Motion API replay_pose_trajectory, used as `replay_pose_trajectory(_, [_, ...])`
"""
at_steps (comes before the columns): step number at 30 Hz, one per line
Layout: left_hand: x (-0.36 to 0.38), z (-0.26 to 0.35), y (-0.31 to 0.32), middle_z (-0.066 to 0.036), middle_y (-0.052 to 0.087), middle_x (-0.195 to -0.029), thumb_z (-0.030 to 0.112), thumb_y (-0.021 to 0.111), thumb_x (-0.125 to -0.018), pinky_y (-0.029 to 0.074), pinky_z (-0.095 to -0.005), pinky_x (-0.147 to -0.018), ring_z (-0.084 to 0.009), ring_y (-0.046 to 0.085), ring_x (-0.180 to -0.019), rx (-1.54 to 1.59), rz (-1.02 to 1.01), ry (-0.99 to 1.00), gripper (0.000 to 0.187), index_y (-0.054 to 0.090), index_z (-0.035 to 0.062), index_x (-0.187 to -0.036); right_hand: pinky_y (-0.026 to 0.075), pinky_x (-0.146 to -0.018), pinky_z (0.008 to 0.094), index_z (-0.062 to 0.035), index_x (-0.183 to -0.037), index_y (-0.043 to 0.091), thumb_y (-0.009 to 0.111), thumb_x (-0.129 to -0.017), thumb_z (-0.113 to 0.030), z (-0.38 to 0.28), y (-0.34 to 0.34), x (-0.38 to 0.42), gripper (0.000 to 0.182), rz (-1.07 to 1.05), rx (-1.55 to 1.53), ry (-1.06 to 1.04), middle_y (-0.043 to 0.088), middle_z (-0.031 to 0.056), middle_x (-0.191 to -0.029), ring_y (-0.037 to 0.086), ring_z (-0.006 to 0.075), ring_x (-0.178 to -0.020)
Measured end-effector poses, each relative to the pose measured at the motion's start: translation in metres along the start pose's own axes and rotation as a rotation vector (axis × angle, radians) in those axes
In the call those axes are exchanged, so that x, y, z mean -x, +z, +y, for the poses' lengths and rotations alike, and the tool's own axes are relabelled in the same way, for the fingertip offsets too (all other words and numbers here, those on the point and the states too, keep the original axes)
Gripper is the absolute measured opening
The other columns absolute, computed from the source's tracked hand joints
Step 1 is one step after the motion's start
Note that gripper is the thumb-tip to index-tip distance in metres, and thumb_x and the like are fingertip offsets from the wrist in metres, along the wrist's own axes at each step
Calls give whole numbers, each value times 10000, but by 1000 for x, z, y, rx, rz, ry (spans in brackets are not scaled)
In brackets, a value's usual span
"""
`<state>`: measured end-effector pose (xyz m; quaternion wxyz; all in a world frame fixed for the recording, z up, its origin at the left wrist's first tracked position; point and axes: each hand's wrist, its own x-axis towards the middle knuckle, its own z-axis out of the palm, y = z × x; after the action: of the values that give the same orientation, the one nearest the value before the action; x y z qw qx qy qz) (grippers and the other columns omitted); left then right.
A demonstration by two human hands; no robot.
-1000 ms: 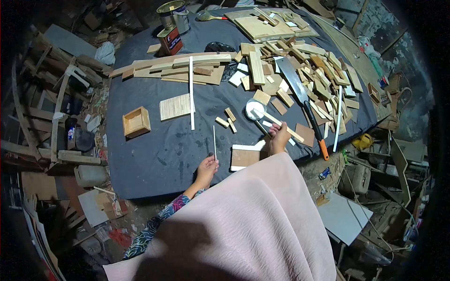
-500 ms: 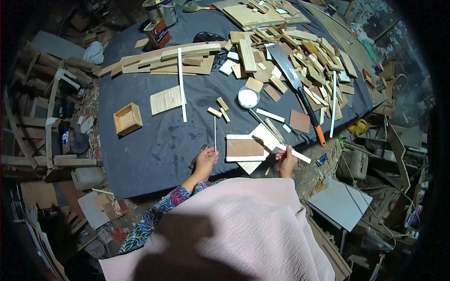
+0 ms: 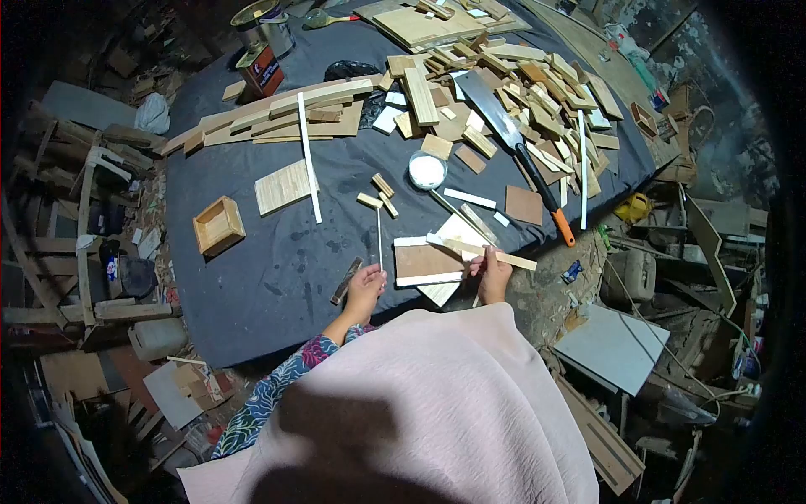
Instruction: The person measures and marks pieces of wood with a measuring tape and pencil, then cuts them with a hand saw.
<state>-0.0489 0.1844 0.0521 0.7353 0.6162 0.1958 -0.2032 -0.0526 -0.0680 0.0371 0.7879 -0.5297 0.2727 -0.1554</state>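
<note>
My left hand pinches a thin white strip, which points away from me over the cloth. Just left of those fingers is a dark oblong piece resembling a hammer head. My right hand is closed on a light wooden strip. That strip's far end reaches over the top right corner of a brown panel edged with white strips. Under the panel's right side lies a pale board. Several small wood blocks are beyond my left hand.
A white-filled bowl stands mid-table. To the right lies a handsaw with an orange-tipped handle, beside a large heap of wood offcuts. An open wooden box sits at left. Tins stand at the back.
My right hand has moved left toward the panel, and its wooden strip now overlaps the panel's corner. The left hand keeps its thin strip. The whole view has shifted slightly.
</note>
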Motion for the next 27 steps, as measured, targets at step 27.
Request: replay_pose_trajectory(27, [6,-1,2,-16,534,-826,143,552,-792,398,-180,-603,-69,501,-713,24,12,18,326,454,-17,-1059,383,-353,219,13,-841,494,496,-834,-194,2,-9,-12,207,40,-26,33,516,88,-549,476,131,-402])
